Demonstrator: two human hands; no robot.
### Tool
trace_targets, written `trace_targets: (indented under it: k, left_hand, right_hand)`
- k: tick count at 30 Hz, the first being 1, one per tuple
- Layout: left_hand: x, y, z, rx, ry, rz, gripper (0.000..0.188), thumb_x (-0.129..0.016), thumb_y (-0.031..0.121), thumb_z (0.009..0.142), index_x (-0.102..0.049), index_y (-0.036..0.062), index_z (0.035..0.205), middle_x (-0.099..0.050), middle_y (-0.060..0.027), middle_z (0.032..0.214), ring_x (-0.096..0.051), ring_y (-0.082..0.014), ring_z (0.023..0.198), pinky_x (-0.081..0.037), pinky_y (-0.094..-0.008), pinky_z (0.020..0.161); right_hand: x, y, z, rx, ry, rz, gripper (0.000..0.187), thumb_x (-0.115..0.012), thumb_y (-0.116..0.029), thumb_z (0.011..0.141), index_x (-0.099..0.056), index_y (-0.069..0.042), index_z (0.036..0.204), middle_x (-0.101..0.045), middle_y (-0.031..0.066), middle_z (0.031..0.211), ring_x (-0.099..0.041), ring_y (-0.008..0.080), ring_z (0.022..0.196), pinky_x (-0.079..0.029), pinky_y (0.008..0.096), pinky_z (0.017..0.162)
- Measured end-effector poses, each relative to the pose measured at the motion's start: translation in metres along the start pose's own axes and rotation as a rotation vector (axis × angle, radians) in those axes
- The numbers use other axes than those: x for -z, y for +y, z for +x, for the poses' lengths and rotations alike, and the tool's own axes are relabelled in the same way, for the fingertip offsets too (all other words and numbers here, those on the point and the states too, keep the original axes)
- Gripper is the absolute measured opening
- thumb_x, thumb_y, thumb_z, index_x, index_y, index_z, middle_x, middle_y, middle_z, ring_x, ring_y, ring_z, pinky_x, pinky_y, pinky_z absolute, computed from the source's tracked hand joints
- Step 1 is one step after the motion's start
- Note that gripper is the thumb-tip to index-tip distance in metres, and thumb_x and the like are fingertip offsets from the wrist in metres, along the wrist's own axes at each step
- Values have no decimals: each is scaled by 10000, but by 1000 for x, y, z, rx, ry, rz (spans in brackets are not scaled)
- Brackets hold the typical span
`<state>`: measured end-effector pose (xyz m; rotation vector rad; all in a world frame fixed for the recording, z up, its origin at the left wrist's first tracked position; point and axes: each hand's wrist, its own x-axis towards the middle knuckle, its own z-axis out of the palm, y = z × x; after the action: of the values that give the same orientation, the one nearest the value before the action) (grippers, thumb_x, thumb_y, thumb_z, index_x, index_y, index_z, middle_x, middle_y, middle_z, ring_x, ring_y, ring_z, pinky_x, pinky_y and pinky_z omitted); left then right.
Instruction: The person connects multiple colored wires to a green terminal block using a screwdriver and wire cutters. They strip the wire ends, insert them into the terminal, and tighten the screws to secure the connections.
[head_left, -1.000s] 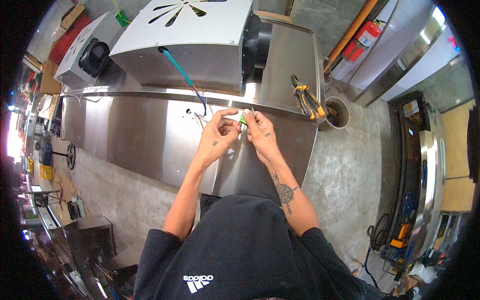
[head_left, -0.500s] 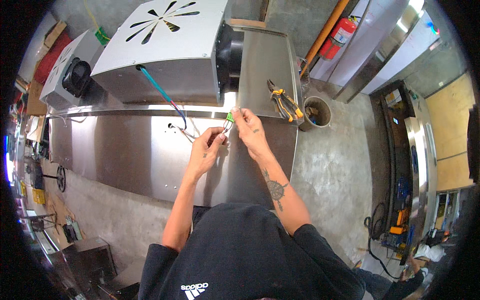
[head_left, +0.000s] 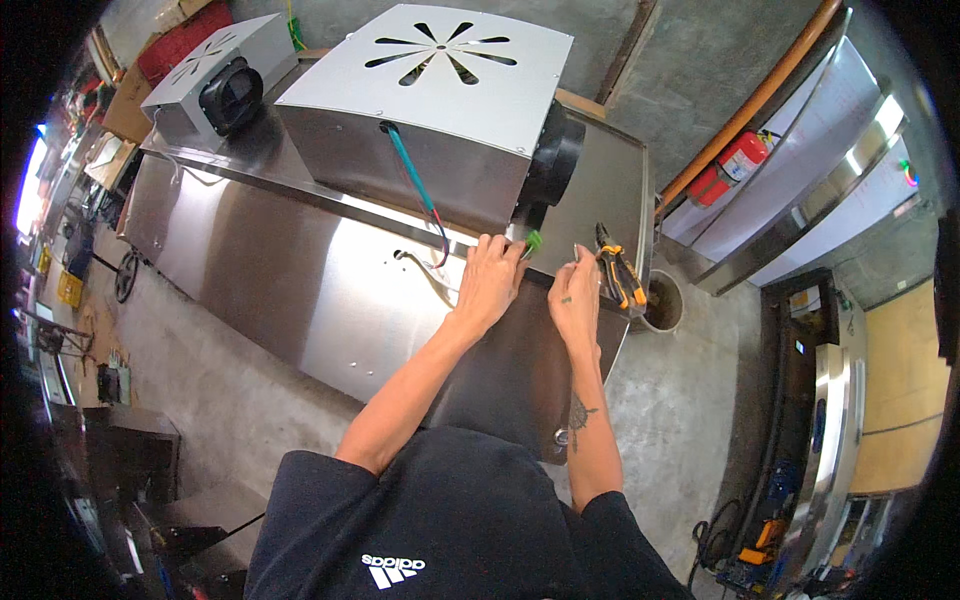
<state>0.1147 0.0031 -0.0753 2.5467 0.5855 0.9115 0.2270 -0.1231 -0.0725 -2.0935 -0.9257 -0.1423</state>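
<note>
Here, left hand (head_left: 489,278) palm-down at green connector (head_left: 534,241), right hand (head_left: 575,302) curled.

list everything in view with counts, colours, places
Large slotted metal box: 1, white and grey, upper centre
Small slotted metal box: 1, grey, upper left
Round plastic fittings: 2, black, on boxes
Stainless steel bench: 1, silver, under boxes
Thin cable: 1, teal, from large box
Small connector: 1, green, centre
Thin item: 1, silvery, right of centre
Metal pliers: 1, black and orange, right
Round bin: 1, greyish, beside bench
Fire extinguisher: 1, red, right
Edge clutter: uncountable, mixed, both sides
Left hand: 1, bare, at connector
Right hand: 1, bare, beside pliers
</note>
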Motion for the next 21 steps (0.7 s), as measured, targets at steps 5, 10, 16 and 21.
trace_targets:
  k: [5, 10, 16, 21]
  left_hand:
    - [27, 5, -25, -78, 92, -136, 262, -753, 69, 981, -740, 4, 1235, -695, -158, 1152, -652, -359, 1004, -543, -467, 897]
    - [72, -5, -55, 206, 226, -318, 205, -743, 105, 1006, -727, 1, 1182, -693, -184, 1168, -687, -318, 925, -560, -409, 809]
    - [95, -48, -27, 237, 141, -24, 298, -727, 268, 1069, -760, -24, 1119, -755, -161, 1025, -712, -212, 862, -552, -354, 746]
    - [126, -3, -16, 511, -33, -709, 377, -675, 310, 1116, -788, -45, 1052, -792, -110, 915, -713, -164, 801, -576, -324, 765]
  right_hand:
    - [1, 10, 3, 153, 6, -408, 415, -642, -74, 992, -618, 8, 1397, -636, 214, 1347, -582, 402, 1242, -459, 528, 1037]
    - [9, 6, 19, 235, 79, -371, 331, -602, -170, 1070, -667, -38, 1367, -668, 146, 1304, -586, 368, 1238, -452, 532, 1050]
    - [12, -26, 4, 108, 17, 130, 290, -600, -185, 1081, -664, -11, 1304, -652, 180, 1249, -588, 405, 1208, -456, 562, 1065]
    - [7, -83, -41, 276, -298, 391, 568, -646, -343, 1094, -516, 7, 1521, -623, 261, 1407, -622, 414, 1261, -467, 509, 1143]
